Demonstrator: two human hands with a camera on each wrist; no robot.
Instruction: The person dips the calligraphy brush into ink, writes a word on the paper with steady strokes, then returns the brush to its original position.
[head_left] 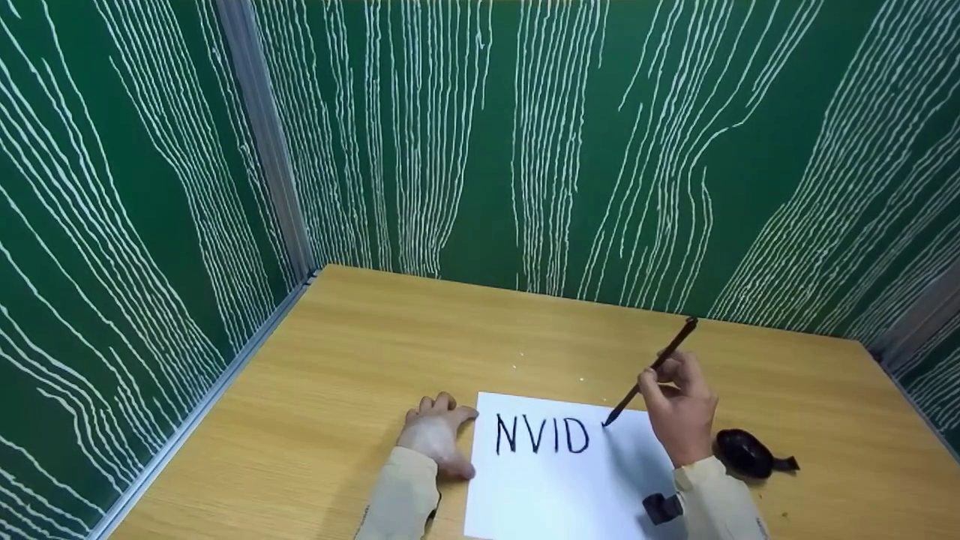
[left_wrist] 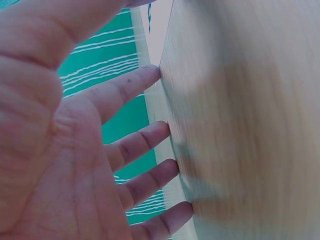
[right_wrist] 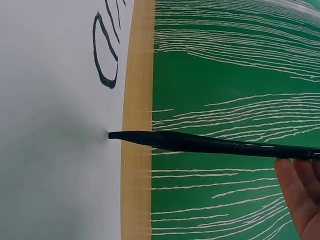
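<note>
A white sheet of paper [head_left: 555,495] lies on the wooden table, with the dark letters NVID [head_left: 541,436] along its upper part. My right hand [head_left: 682,412] pinches a long, slim, dark paintbrush [head_left: 626,405], tilted with its upper end toward the back right. In the right wrist view the narrow tip of the paintbrush [right_wrist: 190,141] meets the paper to the right of the D, at a small dark mark. Spread at the sheet's left edge, my left hand [head_left: 439,435] holds its thumb and index finger close to the paper; its fingertips [left_wrist: 161,129] rest on the tabletop.
Right of my right hand sits a small black dish [head_left: 744,453] with a short handle. Green panels with white wavy lines [head_left: 480,150] enclose the wooden table [head_left: 300,420] at the back and sides. Tiny white specks [head_left: 581,379] lie behind the paper.
</note>
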